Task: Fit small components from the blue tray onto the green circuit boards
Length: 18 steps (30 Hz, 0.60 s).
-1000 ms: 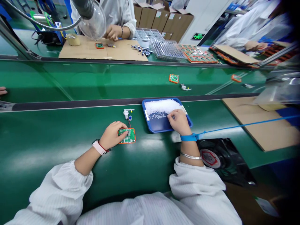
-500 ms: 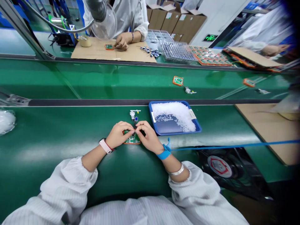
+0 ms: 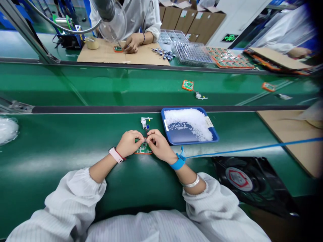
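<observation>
A green circuit board [image 3: 143, 150] with an orange edge lies flat on the green bench before me. My left hand [image 3: 129, 142] reaches it from the left, thumb and index finger pinched at its far edge. From the other side my right hand [image 3: 158, 144] pinches at nearly the same spot, fingertips almost touching the left ones. Whatever sits between the fingertips is too small and hidden to make out. Just beyond the hands lie a white plastic part [image 3: 143, 123] and a small blue component [image 3: 147, 127], with thin dark leads running toward the board.
A blue tray [image 3: 176, 138] of small white beads stands right of my hands. A blue cord [image 3: 242, 149] runs rightward from my wrist strap. Behind, the green belt [image 3: 113, 85] carries another board [image 3: 188, 85]. Across it, a co-worker's hand [image 3: 133, 43] rests by a board. A plastic bag lies left.
Both hands stay pinched at the board's far edge with only slight finger movement. On the belt, the board and its attached white part have shifted a little left. The view has moved slightly.
</observation>
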Tool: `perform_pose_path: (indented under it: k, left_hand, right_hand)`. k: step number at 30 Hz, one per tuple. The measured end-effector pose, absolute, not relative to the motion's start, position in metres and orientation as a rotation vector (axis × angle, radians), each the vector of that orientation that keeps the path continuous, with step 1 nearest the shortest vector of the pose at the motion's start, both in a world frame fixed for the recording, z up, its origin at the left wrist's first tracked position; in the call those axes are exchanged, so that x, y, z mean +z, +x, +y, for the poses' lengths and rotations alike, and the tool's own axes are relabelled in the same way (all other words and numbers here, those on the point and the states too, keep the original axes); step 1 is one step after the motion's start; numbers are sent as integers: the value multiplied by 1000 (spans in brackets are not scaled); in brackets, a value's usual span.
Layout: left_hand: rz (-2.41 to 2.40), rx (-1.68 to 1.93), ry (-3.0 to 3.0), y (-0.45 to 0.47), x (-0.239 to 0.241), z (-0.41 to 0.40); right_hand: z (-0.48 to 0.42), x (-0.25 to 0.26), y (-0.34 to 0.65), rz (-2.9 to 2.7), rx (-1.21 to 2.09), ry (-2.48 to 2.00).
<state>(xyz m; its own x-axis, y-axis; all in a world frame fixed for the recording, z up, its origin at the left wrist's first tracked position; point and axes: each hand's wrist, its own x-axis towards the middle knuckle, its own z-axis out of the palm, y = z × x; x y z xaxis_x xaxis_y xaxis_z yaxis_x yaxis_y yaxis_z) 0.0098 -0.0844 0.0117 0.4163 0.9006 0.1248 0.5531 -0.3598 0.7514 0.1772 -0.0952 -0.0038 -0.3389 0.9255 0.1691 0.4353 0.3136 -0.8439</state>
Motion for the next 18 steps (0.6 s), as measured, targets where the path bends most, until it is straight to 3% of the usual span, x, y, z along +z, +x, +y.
perform_pose_path:
  k: [7,14,18]
  left_hand:
    - [1299,755,2069,1,10,-88]
    - [1030,454,2517,-21,9,-95]
    - [1112,592,2423,-19,21,-74]
  right_hand:
    - [-95,-1,178,-1875,988,-1233]
    - [-95,2,184,-1652,869,-1203]
    - [-100,6,184,-1544,781,-1210]
